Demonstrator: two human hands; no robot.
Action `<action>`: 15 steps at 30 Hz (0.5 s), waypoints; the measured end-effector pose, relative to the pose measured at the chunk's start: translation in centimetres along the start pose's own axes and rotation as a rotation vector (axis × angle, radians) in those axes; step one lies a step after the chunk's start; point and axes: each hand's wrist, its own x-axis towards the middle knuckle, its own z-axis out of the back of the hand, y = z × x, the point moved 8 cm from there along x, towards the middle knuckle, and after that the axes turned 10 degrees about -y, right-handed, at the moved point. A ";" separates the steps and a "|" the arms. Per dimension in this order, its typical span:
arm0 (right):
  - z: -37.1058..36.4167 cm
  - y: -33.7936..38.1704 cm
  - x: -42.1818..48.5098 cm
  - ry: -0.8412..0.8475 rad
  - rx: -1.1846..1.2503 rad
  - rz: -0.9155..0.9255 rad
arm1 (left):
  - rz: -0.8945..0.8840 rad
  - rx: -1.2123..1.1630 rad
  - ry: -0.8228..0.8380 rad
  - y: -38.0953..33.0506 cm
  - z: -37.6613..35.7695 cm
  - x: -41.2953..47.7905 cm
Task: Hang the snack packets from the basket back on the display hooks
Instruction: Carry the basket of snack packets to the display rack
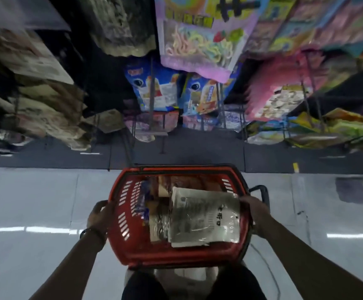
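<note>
Setup step: left hand [101, 215] & right hand [255, 213] clamp sides of red slotted plastic basket [122, 226], prob positioning it (blurry); next, free a hand for top white printed packet [206, 217]

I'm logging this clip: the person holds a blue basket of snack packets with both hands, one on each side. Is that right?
No: the head view shows the basket is red, not blue. The left hand and right hand do hold it, one on each side, with snack packets inside.
</note>
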 end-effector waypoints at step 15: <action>-8.7 -11.6 20.4 -0.079 -0.047 -0.011 | -0.014 0.094 0.058 11.3 -16.9 18.1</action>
